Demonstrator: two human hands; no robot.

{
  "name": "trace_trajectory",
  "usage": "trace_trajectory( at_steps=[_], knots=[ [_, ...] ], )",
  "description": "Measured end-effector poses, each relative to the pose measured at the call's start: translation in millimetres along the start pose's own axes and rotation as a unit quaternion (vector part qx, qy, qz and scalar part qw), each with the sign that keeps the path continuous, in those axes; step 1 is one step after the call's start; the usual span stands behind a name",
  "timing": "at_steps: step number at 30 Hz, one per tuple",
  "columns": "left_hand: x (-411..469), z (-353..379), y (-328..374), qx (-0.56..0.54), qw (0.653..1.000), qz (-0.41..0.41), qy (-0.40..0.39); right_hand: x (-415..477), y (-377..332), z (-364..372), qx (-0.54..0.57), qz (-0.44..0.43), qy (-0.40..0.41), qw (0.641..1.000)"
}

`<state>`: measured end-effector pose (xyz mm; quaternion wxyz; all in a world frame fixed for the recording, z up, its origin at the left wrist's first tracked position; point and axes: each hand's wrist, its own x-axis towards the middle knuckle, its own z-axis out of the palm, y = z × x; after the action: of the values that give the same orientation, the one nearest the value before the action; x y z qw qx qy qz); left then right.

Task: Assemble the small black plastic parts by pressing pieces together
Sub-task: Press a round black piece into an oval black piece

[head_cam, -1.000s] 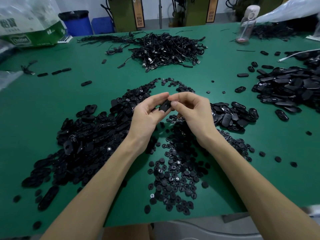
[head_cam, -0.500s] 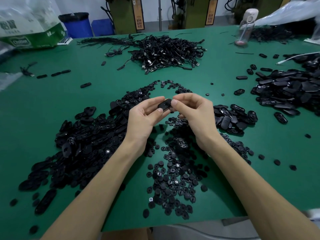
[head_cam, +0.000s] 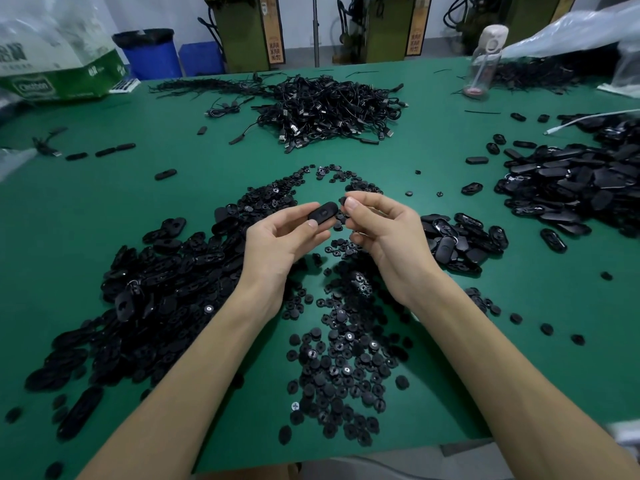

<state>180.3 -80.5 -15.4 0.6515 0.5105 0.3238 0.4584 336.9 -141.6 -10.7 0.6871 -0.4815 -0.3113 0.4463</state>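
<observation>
Gripping one oval shell [head_cam: 322, 212], perhaps one button [head_cam: 342, 201].

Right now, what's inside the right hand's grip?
A small black piece pinched by the right hand; only its edge shows. Fingers cover the rest, so its shape cannot be told.

A green table [head_cam: 104, 209] fills the view; behind it stand olive machines [head_cam: 242, 29], a blue bin [head_cam: 152, 53] and a pale wall [head_cam: 173, 12].
</observation>
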Motion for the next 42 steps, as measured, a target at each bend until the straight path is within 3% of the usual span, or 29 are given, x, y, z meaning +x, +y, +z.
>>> trace_trajectory(
  at_steps=[4, 9, 17, 42],
  knots=[
    [-0.8, 0.2, -0.4, 0.013, 1.000, 0.000, -0.004, -0.8, 1.4, 1.7, -0.100, -0.058, 0.029, 0.993],
    [-1.1, 0.8, -1.0, 0.026, 1.000, -0.001, -0.006, -3.0, 2.9, 6.3, -0.235, -0.146, 0.048, 0.960],
    [-2.2, 3.5, -3.0, 0.062, 0.998, 0.009, -0.033, -7.3, 3.6, 11.5, -0.369, -0.209, 0.054, 0.904],
    [-5.6, 4.5, -1.3, 0.052, 0.998, 0.011, -0.016, -8.3, 5.7, 13.0, -0.420, -0.232, 0.037, 0.877]
  ],
)
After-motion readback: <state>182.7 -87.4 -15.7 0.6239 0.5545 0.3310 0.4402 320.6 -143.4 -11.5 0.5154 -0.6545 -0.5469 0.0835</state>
